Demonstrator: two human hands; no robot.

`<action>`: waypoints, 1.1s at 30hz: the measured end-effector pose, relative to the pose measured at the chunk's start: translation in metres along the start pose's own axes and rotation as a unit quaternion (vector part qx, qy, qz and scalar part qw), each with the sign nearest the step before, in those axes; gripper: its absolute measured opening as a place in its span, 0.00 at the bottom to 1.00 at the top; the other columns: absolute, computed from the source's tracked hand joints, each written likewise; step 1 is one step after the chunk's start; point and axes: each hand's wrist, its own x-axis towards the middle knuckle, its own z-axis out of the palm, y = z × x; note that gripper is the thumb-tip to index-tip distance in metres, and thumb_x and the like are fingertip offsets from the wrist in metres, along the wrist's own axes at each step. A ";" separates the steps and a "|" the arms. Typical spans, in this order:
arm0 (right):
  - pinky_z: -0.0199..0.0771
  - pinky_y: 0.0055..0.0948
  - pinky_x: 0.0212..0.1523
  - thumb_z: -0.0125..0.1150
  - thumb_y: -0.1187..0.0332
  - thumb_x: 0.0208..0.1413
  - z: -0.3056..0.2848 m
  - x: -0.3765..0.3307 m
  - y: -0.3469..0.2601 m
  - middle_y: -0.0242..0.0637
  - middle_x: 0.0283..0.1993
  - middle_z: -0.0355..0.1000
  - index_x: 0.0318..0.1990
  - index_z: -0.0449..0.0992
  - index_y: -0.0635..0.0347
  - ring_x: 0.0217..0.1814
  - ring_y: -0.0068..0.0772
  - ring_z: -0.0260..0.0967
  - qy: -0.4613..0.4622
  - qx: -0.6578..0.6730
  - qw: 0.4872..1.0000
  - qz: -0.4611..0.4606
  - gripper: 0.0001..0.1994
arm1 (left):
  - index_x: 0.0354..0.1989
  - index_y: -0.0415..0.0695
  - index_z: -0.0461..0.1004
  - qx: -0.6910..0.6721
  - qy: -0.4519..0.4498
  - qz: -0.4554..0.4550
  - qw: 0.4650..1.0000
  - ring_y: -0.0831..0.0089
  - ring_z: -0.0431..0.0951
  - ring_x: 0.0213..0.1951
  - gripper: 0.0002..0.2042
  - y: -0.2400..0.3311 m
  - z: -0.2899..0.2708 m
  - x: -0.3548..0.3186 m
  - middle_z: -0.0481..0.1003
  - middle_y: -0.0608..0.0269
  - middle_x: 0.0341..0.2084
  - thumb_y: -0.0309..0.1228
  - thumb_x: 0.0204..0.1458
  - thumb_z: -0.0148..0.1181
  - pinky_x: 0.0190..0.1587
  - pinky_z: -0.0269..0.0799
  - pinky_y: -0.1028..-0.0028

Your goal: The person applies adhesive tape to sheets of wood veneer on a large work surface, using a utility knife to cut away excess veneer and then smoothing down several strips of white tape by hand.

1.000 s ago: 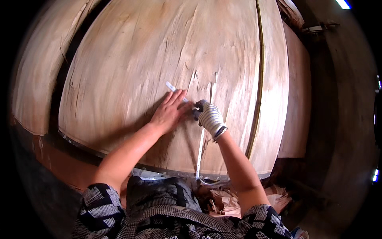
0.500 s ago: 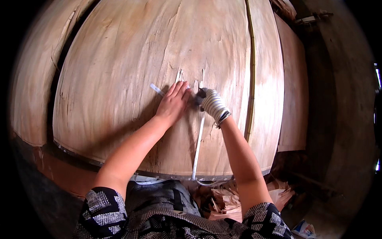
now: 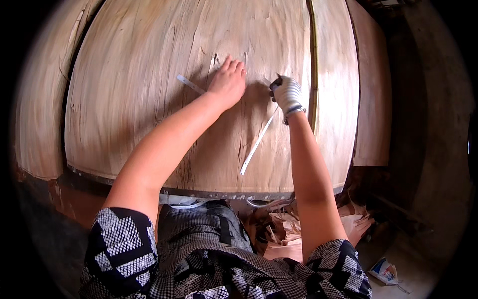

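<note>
My bare left hand [image 3: 229, 82] lies flat on a wide sheet of pale wood veneer [image 3: 134, 99], fingers stretched out toward a ragged split [image 3: 216, 59]. A white strip [image 3: 190, 84] sticks out to the left from beneath my left wrist. To the right, my right hand [image 3: 287, 93] wears a striped glove with dark fingertips and is closed. A long white strip of perforated tape [image 3: 259, 142] runs from its fingers down toward the near edge. Something small and dark with a pointed tip shows at those fingers; its kind is unclear.
A dark gap with a thin yellowish edge [image 3: 313, 70] runs along the sheet's right part. More veneer [image 3: 40, 114] lies beyond a gap on the left. Torn veneer scraps [image 3: 284, 229] are heaped below the near edge. A small printed packet [image 3: 384, 271] lies at lower right.
My right hand has moved away from the left, to the right and farther up the sheet, drawing the long tape strip along. The left hand has shifted farther up in view.
</note>
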 end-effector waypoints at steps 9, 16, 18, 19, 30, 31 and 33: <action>0.59 0.12 0.15 0.58 0.67 0.50 -0.033 -0.182 0.018 0.34 0.23 0.73 0.34 0.72 0.62 0.15 0.13 0.60 -0.277 0.248 0.926 0.069 0.08 | 0.55 0.44 0.59 -0.227 0.138 -0.180 0.947 0.57 0.49 0.62 0.25 0.045 -0.007 -0.141 0.52 0.56 0.59 0.26 0.45 0.51 0.61 0.39 0.53; 0.69 0.35 0.29 0.65 0.64 0.40 0.056 -0.162 0.074 0.45 0.27 0.73 0.32 0.73 0.64 0.27 0.41 0.71 -0.078 0.102 0.992 0.011 0.14 | 0.54 0.39 0.61 -0.223 0.064 -0.047 0.972 0.66 0.54 0.61 0.24 0.101 -0.009 -0.171 0.57 0.59 0.58 0.31 0.47 0.53 0.62 0.45 0.64; 0.69 0.39 0.33 0.65 0.61 0.40 0.056 -0.163 0.078 0.49 0.29 0.72 0.31 0.73 0.63 0.32 0.50 0.70 -0.065 0.070 0.995 0.012 0.15 | 0.53 0.37 0.62 -0.204 0.065 -0.090 0.973 0.66 0.53 0.61 0.23 0.108 -0.011 -0.165 0.57 0.58 0.58 0.31 0.47 0.52 0.62 0.45 0.65; 0.69 0.39 0.34 0.64 0.59 0.41 0.053 -0.166 0.073 0.50 0.29 0.72 0.32 0.72 0.63 0.34 0.49 0.70 -0.047 -0.007 0.999 -0.001 0.16 | 0.52 0.37 0.62 -0.222 0.060 -0.051 0.972 0.66 0.53 0.61 0.22 0.114 -0.013 -0.165 0.57 0.57 0.57 0.31 0.48 0.51 0.62 0.45 0.65; 0.69 0.32 0.20 0.54 0.69 0.50 0.004 -0.151 0.075 0.41 0.24 0.73 0.31 0.73 0.60 0.22 0.35 0.71 -0.083 -0.014 0.996 0.024 0.05 | 0.48 0.39 0.68 -0.282 0.055 -0.002 0.958 0.58 0.59 0.57 0.18 0.122 -0.011 -0.172 0.65 0.53 0.51 0.29 0.47 0.48 0.62 0.43 0.59; 0.66 0.27 0.17 0.53 0.70 0.51 0.010 -0.153 0.060 0.38 0.24 0.74 0.33 0.72 0.61 0.20 0.30 0.70 -0.122 0.119 0.985 0.012 0.05 | 0.50 0.39 0.66 -0.318 0.084 -0.055 0.943 0.56 0.57 0.57 0.20 0.101 -0.013 -0.178 0.62 0.51 0.53 0.30 0.46 0.51 0.62 0.42 0.58; 0.59 0.18 0.12 0.50 0.71 0.54 0.022 -0.163 0.008 0.32 0.26 0.74 0.39 0.69 0.64 0.17 0.20 0.66 -0.236 0.211 0.949 0.008 0.08 | 0.54 0.39 0.60 -0.266 0.130 -0.208 0.932 0.54 0.53 0.59 0.26 0.053 -0.019 -0.200 0.56 0.50 0.57 0.32 0.44 0.55 0.62 0.41 0.57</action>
